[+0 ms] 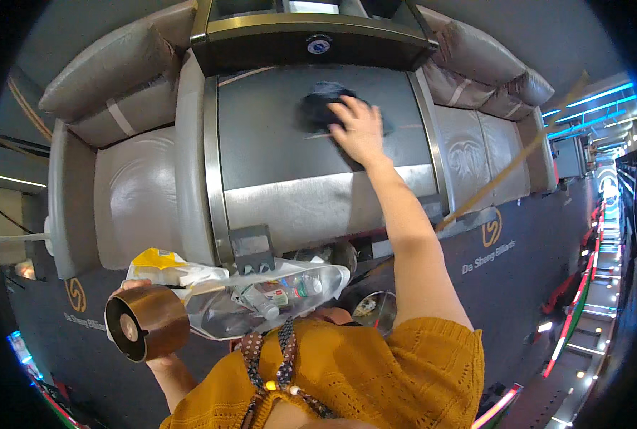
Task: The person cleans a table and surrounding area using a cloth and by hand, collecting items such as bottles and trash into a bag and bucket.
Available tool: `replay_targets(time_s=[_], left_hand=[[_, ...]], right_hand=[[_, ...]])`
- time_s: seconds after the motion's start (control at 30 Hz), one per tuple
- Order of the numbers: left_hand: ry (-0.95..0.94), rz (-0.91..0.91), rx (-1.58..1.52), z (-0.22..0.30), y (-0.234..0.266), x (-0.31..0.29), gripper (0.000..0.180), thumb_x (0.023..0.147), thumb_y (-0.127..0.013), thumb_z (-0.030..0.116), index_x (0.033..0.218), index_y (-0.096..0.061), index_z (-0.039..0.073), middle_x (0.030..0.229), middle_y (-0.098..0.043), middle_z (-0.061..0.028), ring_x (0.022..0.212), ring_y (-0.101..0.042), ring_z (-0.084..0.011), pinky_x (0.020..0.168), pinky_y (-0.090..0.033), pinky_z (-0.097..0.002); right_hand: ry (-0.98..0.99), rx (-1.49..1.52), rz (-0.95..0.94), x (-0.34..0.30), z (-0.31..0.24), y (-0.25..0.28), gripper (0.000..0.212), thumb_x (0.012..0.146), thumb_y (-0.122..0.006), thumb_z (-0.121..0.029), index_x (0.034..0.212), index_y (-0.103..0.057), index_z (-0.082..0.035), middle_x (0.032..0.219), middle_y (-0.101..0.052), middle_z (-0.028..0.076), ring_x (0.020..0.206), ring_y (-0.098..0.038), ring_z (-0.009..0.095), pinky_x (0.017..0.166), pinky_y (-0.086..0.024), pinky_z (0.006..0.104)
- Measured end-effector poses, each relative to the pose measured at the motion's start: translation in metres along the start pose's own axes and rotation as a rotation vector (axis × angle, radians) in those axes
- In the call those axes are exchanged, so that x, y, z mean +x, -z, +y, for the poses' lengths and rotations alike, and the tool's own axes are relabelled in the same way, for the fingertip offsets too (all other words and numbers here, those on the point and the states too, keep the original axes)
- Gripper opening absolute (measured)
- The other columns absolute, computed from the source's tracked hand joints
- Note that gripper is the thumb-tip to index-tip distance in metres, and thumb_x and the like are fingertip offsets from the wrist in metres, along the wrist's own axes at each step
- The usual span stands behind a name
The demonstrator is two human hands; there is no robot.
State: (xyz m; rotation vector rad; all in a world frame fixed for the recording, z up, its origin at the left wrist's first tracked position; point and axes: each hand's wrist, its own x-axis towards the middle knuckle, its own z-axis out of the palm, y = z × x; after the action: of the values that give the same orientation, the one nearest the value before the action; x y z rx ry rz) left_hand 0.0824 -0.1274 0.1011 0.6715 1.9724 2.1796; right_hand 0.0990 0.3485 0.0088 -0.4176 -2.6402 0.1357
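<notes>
My right hand (358, 129) is stretched out over the table, its fingers bent over a dark cloth (320, 107) pressed on the tabletop (275, 143). Motion blurs the cloth's edges. At the lower left, my left hand (131, 285) is wrapped round a copper-coloured metal cylinder (162, 323). One end of the cylinder faces up, with a dark inside and a round light spot in it. Most of the left hand is hidden behind the cylinder. Close to my body, a clear plastic bag (218, 306) holds empty bottles and crumpled packaging.
Grey padded sofas flank the table, the left one (136, 193) and the right one (483, 143). A dark metal-edged cabinet (315, 32) stands at the table's far end. A small grey box (252, 247) sits by the near edge. Beside the bag is a round bin (375, 312).
</notes>
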Motion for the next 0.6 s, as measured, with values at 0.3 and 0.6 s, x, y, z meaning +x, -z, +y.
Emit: replay_targets(time_s=[0.3,0.6], left_hand=[[0.17,0.156,-0.568,-0.013,-0.034,0.043,0.051,0.078,-0.055,0.034,0.117,-0.039,0.006,0.112,-0.043,-0.0109,0.105,-0.043,-0.0234,0.093,-0.035,-0.0375],[0.102,0.01,-0.509,-0.027,-0.049,0.076,0.074,0.068,-0.069,0.035,0.126,-0.032,0.008,0.127,-0.036,-0.0118,0.119,-0.033,-0.0262,0.098,-0.029,-0.0405]], right_hand=[[-0.569,-0.399,0.318,0.065,0.078,-0.028,0.035,0.068,-0.057,-0.03,0.096,-0.055,-0.01,0.109,-0.05,0.014,0.1,-0.046,0.032,0.079,-0.038,0.0441],[-0.159,0.139,0.189,0.11,-0.125,-0.076,0.04,0.064,-0.057,-0.021,0.104,-0.056,-0.015,0.113,-0.045,0.012,0.108,-0.037,0.031,0.09,-0.029,0.0441]])
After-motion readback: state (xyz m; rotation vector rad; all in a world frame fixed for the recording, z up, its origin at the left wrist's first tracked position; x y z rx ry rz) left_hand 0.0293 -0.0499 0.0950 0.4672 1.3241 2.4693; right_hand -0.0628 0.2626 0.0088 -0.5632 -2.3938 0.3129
